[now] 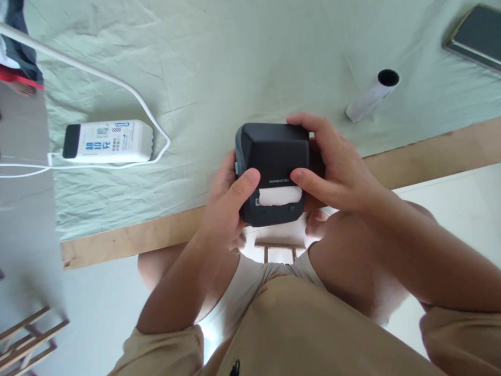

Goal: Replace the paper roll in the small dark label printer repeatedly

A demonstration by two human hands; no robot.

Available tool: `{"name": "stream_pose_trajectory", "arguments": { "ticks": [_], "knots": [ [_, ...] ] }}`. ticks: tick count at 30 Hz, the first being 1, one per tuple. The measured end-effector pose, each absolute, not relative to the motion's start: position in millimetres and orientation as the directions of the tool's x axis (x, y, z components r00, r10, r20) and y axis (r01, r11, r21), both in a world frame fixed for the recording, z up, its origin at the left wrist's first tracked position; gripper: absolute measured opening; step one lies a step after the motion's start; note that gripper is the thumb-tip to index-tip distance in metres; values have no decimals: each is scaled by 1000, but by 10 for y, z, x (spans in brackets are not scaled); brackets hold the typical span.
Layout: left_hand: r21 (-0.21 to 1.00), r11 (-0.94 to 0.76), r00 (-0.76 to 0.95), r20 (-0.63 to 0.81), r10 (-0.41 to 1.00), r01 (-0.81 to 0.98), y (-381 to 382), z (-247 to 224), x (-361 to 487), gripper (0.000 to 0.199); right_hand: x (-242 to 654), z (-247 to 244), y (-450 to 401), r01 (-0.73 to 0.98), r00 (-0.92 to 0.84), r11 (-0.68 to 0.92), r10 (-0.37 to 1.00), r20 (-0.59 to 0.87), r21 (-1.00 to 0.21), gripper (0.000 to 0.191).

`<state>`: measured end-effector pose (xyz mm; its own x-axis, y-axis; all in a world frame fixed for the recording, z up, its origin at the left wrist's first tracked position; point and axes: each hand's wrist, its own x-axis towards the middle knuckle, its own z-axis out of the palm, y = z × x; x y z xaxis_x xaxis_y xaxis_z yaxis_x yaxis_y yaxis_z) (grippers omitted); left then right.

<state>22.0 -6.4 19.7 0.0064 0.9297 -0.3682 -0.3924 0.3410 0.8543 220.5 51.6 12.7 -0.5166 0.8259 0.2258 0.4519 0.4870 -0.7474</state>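
Note:
A black label printer [274,151] is held between my two hands over the table's near edge. White paper [281,196] with an uneven torn edge sticks out of its front slot. My left hand [229,198] grips the left side, its thumb lying on the top cover. On the other side my right hand [332,162] wraps the body, with the thumb by the printed lettering and the index finger at the far corner. The undersides of the printer and most fingers beneath it are hidden.
A white power bank-like block [113,141] with blue print lies at left, beside a white cable [117,81]. To the right are a white tube [371,96] with a dark opening and a dark flat device [477,34]. A green cloth [219,68] covers the wood-edged table [133,237].

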Motion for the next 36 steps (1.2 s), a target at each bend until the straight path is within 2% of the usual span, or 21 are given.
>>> {"name": "stream_pose_trajectory", "arguments": {
  "ticks": [7,14,20,23,24,25,30,36],
  "knots": [
    [861,289,-160,-383,910,-419,-46,95,254,34,2218,95,538,455,-529,523,810,254,-721,55],
    [870,327,-136,-398,907,-369,-28,118,261,43,2231,73,539,446,-539,543,798,270,-711,54],
    [879,257,-197,-356,914,-401,-39,118,221,26,2227,76,534,435,-554,548,789,267,-715,57],
    [892,228,-204,-325,924,-390,-45,118,217,32,2226,77,520,414,-560,569,775,294,-711,63],
    [877,288,-137,-362,922,-383,-48,115,217,31,2226,78,512,416,-554,566,778,295,-712,63],
    [886,251,-193,-345,918,-390,-51,111,216,33,2226,80,505,419,-550,561,782,292,-714,64],
    [875,251,-159,-341,926,-414,-53,102,217,27,2245,81,495,416,-561,556,780,278,-720,74],
    [859,269,-148,-363,920,-436,-16,133,237,31,2278,63,508,434,-547,586,775,317,-684,68]
  ]
}}
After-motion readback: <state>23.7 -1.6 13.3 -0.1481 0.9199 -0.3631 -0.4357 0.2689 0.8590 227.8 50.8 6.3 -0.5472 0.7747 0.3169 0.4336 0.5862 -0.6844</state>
